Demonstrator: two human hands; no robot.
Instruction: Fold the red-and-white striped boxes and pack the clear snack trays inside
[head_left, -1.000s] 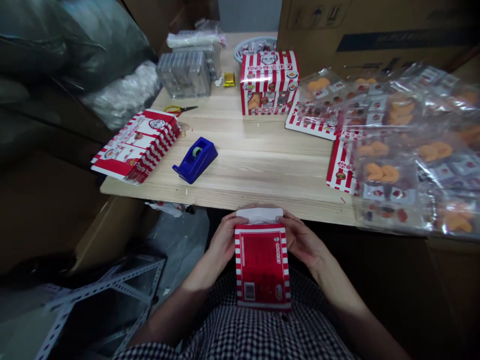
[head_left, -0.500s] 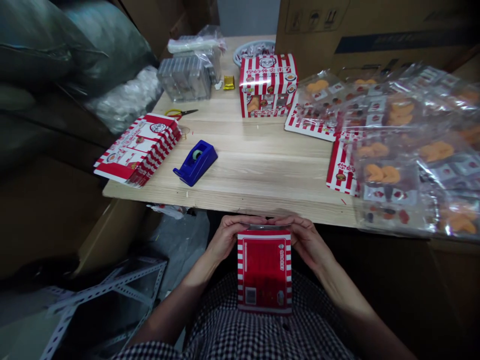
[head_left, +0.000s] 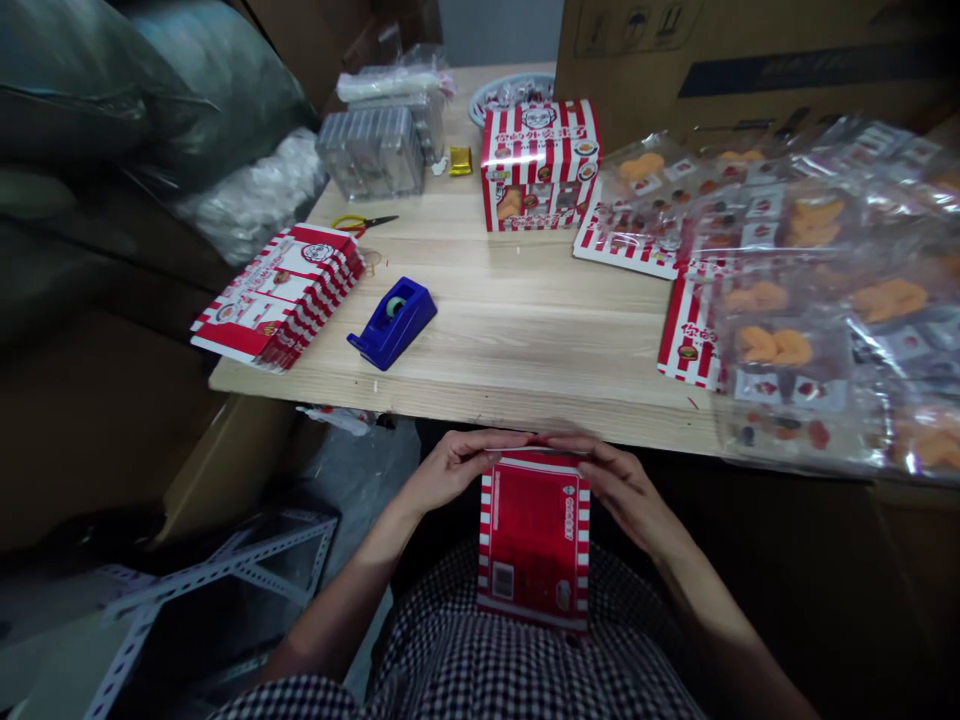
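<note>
Red box [head_left: 534, 540] between left hand [head_left: 448, 475] and right hand [head_left: 622, 490], equally near, each holding its top edge, long axis running down toward checked shirt [head_left: 517, 675].

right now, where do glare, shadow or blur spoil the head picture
Head view: glare on the clear packets at right; head view: deep shadow below the table; head view: soft, dark bags at upper left; head view: unreadable fine print on the held carton.
</note>
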